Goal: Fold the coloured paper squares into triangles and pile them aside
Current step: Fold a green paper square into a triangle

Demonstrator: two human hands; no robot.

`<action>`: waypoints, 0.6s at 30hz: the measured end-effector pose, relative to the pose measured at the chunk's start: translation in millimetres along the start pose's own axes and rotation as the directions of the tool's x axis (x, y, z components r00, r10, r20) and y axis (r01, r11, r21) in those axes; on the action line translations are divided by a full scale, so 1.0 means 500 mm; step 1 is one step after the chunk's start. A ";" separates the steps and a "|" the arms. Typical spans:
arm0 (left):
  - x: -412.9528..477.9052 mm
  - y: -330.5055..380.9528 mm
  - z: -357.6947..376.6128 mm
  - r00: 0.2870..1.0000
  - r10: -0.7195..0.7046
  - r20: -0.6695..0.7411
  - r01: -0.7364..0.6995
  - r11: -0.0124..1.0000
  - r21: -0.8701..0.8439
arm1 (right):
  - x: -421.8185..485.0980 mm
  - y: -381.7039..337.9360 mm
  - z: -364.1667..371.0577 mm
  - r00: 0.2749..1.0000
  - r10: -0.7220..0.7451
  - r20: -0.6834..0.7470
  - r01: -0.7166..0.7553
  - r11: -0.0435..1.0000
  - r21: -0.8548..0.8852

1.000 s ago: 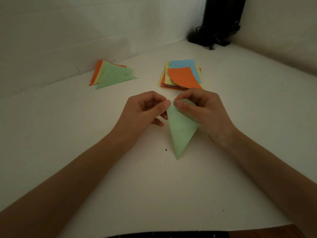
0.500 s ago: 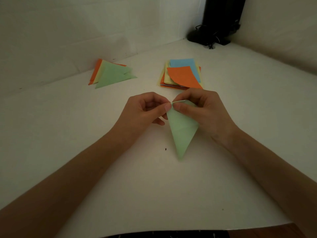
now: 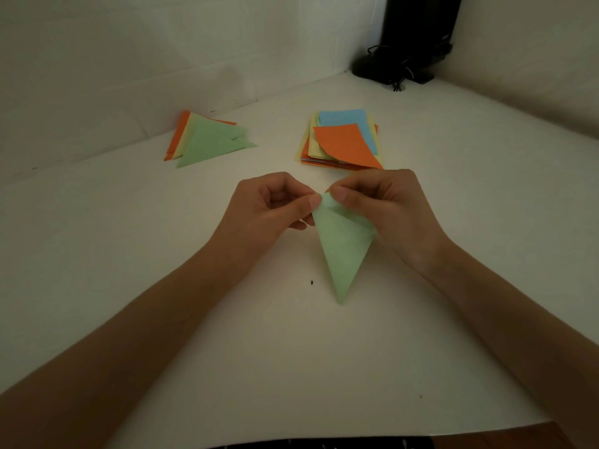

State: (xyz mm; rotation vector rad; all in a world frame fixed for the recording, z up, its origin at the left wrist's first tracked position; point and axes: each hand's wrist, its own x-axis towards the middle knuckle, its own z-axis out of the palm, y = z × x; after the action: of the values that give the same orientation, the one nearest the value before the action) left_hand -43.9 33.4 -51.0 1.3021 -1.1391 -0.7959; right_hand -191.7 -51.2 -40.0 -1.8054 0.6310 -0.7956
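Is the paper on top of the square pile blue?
No, the top sheet of the square pile is orange; a blue sheet peeks out behind it.

A pale green paper triangle (image 3: 342, 251) is seen at centre; orange tops the square stack (image 3: 343, 140), above blue and yellow; the tabletop (image 3: 162, 254) is white.

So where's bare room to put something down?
Bare table: between the pile of folded triangles and the stack of paper squares, and left of the left hand. Crowded centre: it and the right hand pinch the green paper.
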 end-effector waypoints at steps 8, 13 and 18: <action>0.000 0.002 -0.008 1.000 -0.018 -0.009 0.018 1.000 0.008 | 0.012 -0.001 -0.022 0.985 0.166 0.045 -0.170 0.980 0.100; 0.003 0.002 -0.005 0.997 -0.072 -0.015 0.072 0.997 -0.010 | 0.011 0.005 -0.014 0.979 0.202 -0.022 -0.200 0.978 0.066; 0.005 -0.001 -0.003 0.984 -0.060 -0.167 0.046 0.995 -0.087 | 0.012 0.001 -0.014 0.924 0.368 0.100 -0.381 0.874 0.302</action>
State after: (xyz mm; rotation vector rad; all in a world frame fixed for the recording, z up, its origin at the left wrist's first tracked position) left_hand -41.4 31.4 -50.9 1.3094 -0.9306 -0.7482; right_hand -193.2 -60.2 -37.3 -1.3455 0.7529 -0.5565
